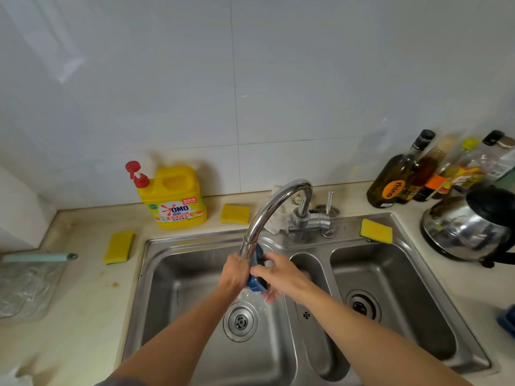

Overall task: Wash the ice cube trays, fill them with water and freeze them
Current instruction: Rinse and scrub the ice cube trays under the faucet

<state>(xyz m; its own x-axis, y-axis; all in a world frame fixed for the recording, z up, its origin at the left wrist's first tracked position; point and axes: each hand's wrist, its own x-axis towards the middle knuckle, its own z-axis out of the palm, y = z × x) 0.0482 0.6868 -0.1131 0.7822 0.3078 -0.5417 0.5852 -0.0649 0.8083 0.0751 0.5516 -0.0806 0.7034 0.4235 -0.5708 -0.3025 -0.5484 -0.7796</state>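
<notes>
White tiles backed a beige bench (83, 288) with a steel double sink (172, 274). Over its left basin, just under the tap (276, 207), the left hand (235, 270) and right hand (278, 274) gripped a blue ice cube tray (257, 284), fingers (269, 298) curled round its sides. A yellow detergent bottle (172, 199) stood by the wall.

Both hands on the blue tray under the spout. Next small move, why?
Probably tilt the blue tray so its face meets the spout: left hand and right hand grip it roughly edge-on over the left basin.
</notes>
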